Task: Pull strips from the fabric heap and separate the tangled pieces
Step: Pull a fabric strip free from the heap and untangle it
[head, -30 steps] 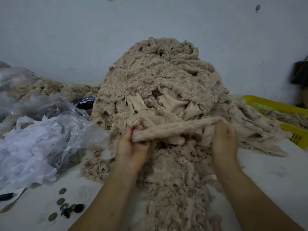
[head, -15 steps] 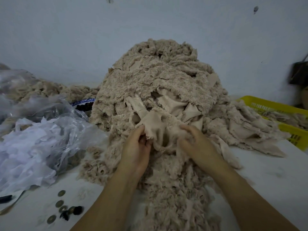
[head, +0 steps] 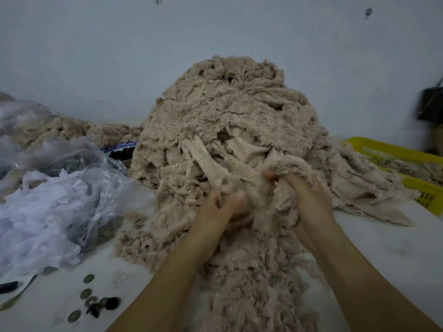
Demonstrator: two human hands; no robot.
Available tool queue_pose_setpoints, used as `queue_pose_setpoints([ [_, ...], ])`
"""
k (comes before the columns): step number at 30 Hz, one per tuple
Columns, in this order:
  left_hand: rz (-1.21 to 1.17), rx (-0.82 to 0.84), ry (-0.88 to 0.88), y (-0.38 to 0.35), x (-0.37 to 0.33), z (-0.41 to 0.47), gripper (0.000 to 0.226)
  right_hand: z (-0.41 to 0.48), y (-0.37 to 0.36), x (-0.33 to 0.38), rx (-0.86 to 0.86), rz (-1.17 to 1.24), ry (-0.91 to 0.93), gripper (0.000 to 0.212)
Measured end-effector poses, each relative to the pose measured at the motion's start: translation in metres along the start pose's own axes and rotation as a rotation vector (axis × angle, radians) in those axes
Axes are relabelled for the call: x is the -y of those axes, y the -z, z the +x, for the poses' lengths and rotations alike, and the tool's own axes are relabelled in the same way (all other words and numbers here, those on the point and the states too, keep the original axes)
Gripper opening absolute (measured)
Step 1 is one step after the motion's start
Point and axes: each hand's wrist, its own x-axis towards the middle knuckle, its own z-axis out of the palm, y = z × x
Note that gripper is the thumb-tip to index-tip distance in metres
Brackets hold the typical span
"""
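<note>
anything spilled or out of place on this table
Mildly, yes. A few coin-like metal discs and dark bits lie loose on the table at front left, outside any container. At right, strips from the fabric heap drape over the near rim of the yellow basket.

I count two hands of my own: my left hand [head: 223, 209] and my right hand [head: 309, 202]. There is one tall fabric heap [head: 227, 121] of beige fuzzy strips, and one lower heap [head: 64, 128] of the same stuff behind it on my left. One yellow plastic basket [head: 393, 151]. One bowl [head: 119, 146] with a blue-patterned rim. Five brass-coloured coins [head: 85, 293], with two small dark pieces [head: 112, 303] among them. One dark bag [head: 431, 104] by the wall. The clear plastic bags [head: 72, 188] overlap too much for me to count.
</note>
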Motion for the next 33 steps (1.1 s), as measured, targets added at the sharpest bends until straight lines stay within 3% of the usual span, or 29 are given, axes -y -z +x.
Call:
queue_pose_setpoints([
  [1,0.157,0.074,-0.035,-0.003,0.003,-0.002,0.054,-0.001,-0.002,-0.003,0.017,-0.012,-0.028,0.037],
  [2,0.281,0.136,-0.085,-0.008,0.005,-0.005,0.05,-0.002,-0.004,-0.007,0.029,-0.039,-0.048,0.032],
  [4,0.389,0.151,-0.148,-0.016,0.006,-0.007,0.007,-0.004,-0.006,-0.016,0.044,-0.148,-0.06,0.029],
  [8,0.175,0.02,-0.094,-0.014,0.007,-0.006,0.027,-0.009,-0.006,-0.025,0.151,-0.468,0.015,0.028],
  [12,-0.132,-0.026,-0.034,-0.01,0.002,-0.003,0.016,-0.014,-0.008,-0.026,0.329,-0.636,0.025,0.02],
  [15,-0.34,-0.011,0.01,-0.008,-0.005,-0.005,0.02,-0.009,-0.002,-0.022,0.319,-0.763,0.066,0.022],
  [17,-0.334,-0.057,0.007,-0.007,-0.007,-0.005,0.025,-0.006,0.002,-0.025,0.285,-0.875,0.073,0.021],
  [19,-0.291,-0.155,0.02,-0.006,-0.007,-0.003,0.018,0.001,0.008,-0.019,0.195,-0.601,-0.064,0.01],
  [21,-0.292,-0.209,0.04,-0.003,-0.009,-0.002,0.02,0.01,0.016,0.0,0.083,0.105,-0.241,0.022],
  [22,-0.329,-0.206,0.054,-0.003,-0.01,-0.002,0.026,0.018,0.027,0.01,0.004,0.491,-0.226,0.017],
  [23,-0.38,-0.178,0.057,-0.002,-0.01,-0.001,0.028,0.023,0.037,0.015,-0.063,0.698,-0.175,0.017],
  [24,-0.424,-0.149,0.071,-0.002,-0.011,-0.003,0.028,0.024,0.039,0.014,-0.132,0.726,-0.15,0.042],
  [25,-0.455,-0.112,0.073,-0.002,-0.011,-0.003,0.03,0.02,0.035,0.012,-0.15,0.68,-0.204,0.066],
  [26,-0.481,-0.078,0.079,-0.003,-0.011,-0.003,0.033,0.018,0.032,0.004,-0.147,0.556,-0.285,0.078],
  [27,-0.494,-0.054,0.079,-0.005,-0.01,-0.003,0.035,0.013,0.026,-0.004,-0.127,0.352,-0.333,0.077],
  [30,-0.503,0.009,0.087,-0.005,-0.01,-0.006,0.047,-0.001,0.005,-0.022,0.022,-0.372,-0.225,0.033],
  [33,-0.431,0.093,0.092,-0.003,-0.01,-0.008,0.059,-0.014,-0.007,-0.026,0.159,-0.644,-0.19,0.05],
])
